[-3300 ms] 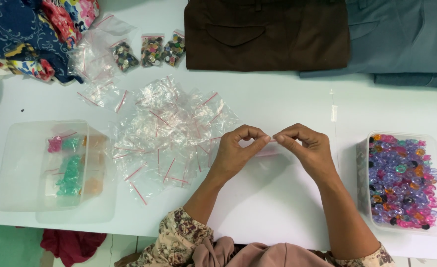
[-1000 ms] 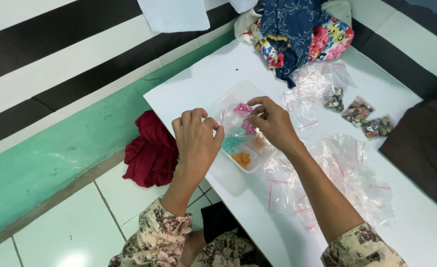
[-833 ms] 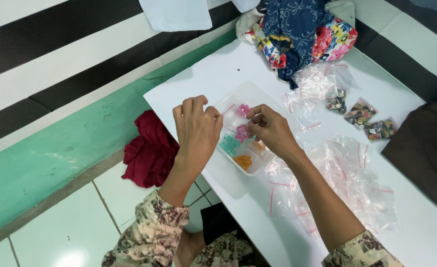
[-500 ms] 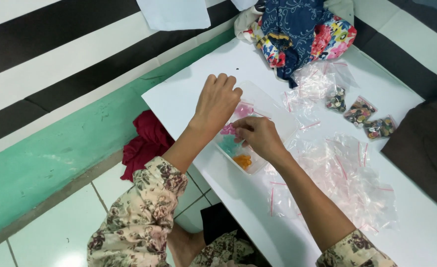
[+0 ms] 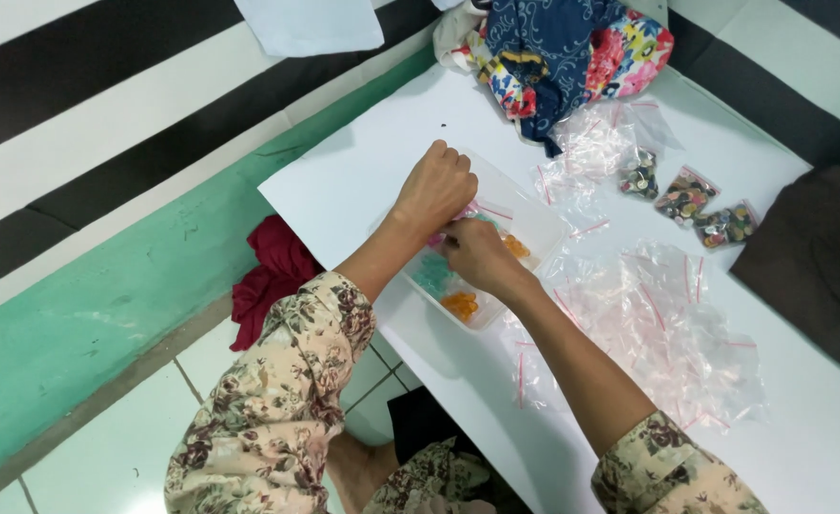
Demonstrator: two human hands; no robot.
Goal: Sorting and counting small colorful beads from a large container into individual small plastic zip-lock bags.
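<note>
A clear plastic box (image 5: pixel 538 217) stands near the left edge of the white table (image 5: pixel 353 186). Inside lie small bags of teal beads (image 5: pixel 431 274) and orange beads (image 5: pixel 461 305). My left hand (image 5: pixel 436 188) is curled over the box's far side, knuckles up. My right hand (image 5: pixel 474 257) reaches in from the near side, fingers pinched. The two hands meet on a small bag of pink beads (image 5: pixel 447 225), mostly hidden between the fingers.
A heap of empty clear zip bags with red strips (image 5: pixel 672 328) lies right of the box. Three filled bead bags (image 5: pixel 686 197) sit further back. Patterned fabrics (image 5: pixel 572 48) and a brown cloth (image 5: pixel 820 262) lie on the table. A red cloth (image 5: pixel 268 276) lies on the tiled floor.
My view turned from the table's middle to the box at its left end. My left hand moved across over the box and closed against my right hand at the pink bag.
</note>
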